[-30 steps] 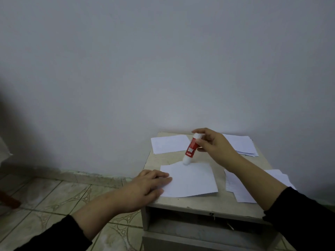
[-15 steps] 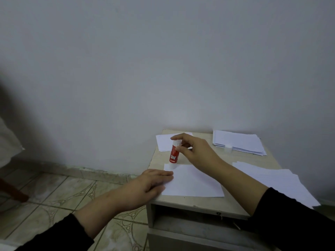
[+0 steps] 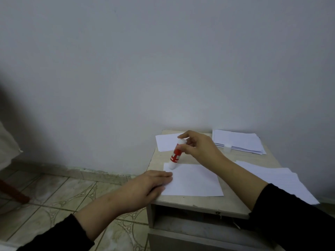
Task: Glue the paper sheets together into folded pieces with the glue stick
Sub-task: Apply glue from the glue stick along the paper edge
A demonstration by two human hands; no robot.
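Observation:
A white paper sheet [image 3: 194, 180] lies flat near the front of a small beige cabinet top [image 3: 233, 201]. My right hand [image 3: 199, 147] grips the upper end of a red and white glue stick [image 3: 175, 155], which tilts with its lower tip on the sheet's far left corner. My left hand [image 3: 145, 187] lies flat, fingers pressing the sheet's left edge at the cabinet's left side.
A single sheet [image 3: 166, 142] lies at the back left. A paper stack [image 3: 239, 142] sits at the back right with a small white cap [image 3: 227, 146] beside it. More sheets [image 3: 277, 180] overhang the right edge. Tiled floor [image 3: 54, 196] lies to the left.
My right hand has slid the glue stick from the middle of the sheet's far edge to its far left corner. My left hand has stayed pressed on the left edge.

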